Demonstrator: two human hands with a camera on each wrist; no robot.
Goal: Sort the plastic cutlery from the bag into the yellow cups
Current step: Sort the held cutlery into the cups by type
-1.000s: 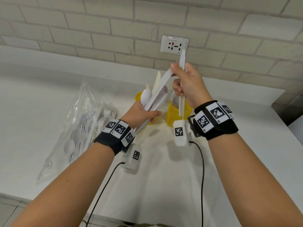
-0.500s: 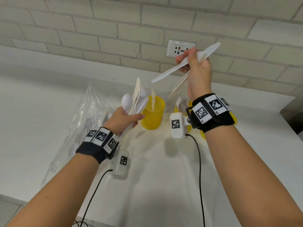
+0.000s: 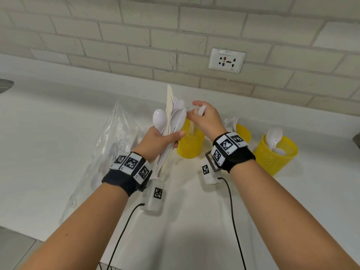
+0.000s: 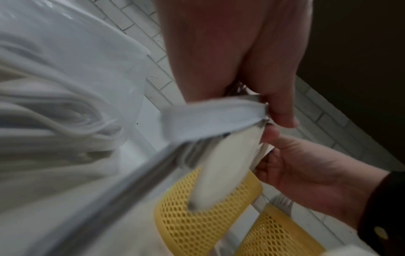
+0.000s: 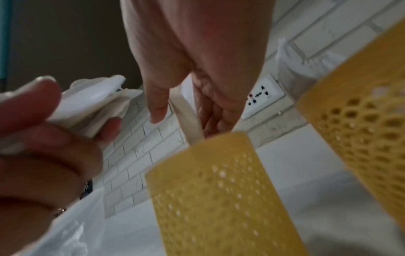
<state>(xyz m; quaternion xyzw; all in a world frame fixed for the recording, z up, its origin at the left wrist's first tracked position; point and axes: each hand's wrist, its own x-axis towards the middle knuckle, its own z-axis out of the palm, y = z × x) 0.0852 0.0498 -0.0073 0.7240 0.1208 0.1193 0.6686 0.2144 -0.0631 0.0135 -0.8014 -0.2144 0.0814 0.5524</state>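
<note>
Right wrist view alone shows a white plastic knife (image 5: 188, 119) entering the left yellow mesh cup (image 5: 219, 190), pinched by the right hand (image 3: 206, 115) poised above it. Left hand (image 3: 155, 142) is raised beside that cup, fingers wrapped round a bundle of white plastic cutlery (image 3: 172, 117). Head view: three yellow cups; one clear plastic bag (image 3: 116, 137) lying left on the white counter (image 3: 194, 221).
</note>
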